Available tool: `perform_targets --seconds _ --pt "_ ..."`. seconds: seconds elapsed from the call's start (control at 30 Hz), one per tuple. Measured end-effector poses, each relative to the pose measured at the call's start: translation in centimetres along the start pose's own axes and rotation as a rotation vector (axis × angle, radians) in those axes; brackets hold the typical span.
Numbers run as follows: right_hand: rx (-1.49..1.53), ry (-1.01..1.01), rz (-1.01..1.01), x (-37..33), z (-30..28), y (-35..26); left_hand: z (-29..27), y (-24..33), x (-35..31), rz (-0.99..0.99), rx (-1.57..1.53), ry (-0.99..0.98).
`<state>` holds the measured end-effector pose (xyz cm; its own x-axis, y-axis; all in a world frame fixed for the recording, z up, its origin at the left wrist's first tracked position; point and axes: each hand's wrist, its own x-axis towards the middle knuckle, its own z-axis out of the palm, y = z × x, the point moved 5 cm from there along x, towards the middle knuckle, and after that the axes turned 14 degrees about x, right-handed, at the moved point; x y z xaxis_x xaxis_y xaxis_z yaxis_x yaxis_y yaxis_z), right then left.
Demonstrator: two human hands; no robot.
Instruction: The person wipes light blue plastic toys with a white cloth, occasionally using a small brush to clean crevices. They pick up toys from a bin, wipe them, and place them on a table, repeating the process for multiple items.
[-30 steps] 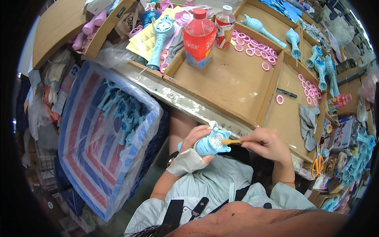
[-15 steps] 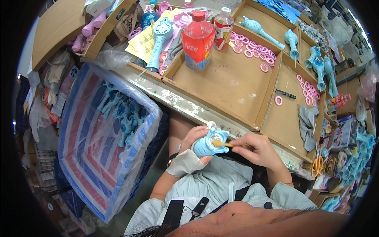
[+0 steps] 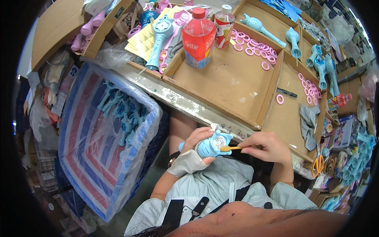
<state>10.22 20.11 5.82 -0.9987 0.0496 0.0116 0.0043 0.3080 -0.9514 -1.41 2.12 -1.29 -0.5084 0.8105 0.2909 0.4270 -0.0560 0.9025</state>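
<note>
My left hand is wrapped round a light blue plastic toy wand, its round, patterned head turned up and to the right. A white cloth lies between that hand and the wrist and also shows at the fingertips. Between the fingertips of my right hand is a slim yellow stick-like tool. Its rounded tip is at the lower right rim of the wand's patterned face; whether it touches I cannot tell. Both hands are above my lap, in front of the table edge.
On the table, cardboard trays hold pink rings, blue wands, a black pen and a grey cloth. A red drink bottle stands there. Orange scissors hang at right. A striped, plastic-lined bin holds wands at left.
The yellow tool has moved from the middle of the wand's patterned face to its lower right rim. My right hand has shifted slightly right, and the wand has tilted so more of its face shows.
</note>
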Motion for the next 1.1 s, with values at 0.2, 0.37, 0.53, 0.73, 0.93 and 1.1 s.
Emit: perform_targets --seconds 0.2,0.37,0.53,0.73,0.93,1.1 --pt "-0.109 0.081 -0.026 0.5 0.5 -0.6 0.0 0.1 0.3 0.009 -0.020 -0.006" --pt "-0.100 -0.017 -0.008 -0.3 -0.6 -0.2 0.1 -0.4 -0.1 0.022 0.026 -0.064" --pt "-0.211 0.562 0.006 -2.8 -4.6 -0.2 -0.6 -1.2 -0.6 0.028 -0.251 0.068" --pt "-0.482 0.763 0.048 -6.2 -7.1 3.2 -0.9 -1.3 -0.7 0.069 -0.350 0.070" --pt "-0.657 0.760 0.399 -11.8 -9.3 9.4 -0.6 -1.4 -0.7 0.034 -0.531 0.071" --pt "-0.733 0.723 0.464 -12.2 -9.8 10.4 -0.2 -1.1 -0.7 -0.055 -0.726 0.069"
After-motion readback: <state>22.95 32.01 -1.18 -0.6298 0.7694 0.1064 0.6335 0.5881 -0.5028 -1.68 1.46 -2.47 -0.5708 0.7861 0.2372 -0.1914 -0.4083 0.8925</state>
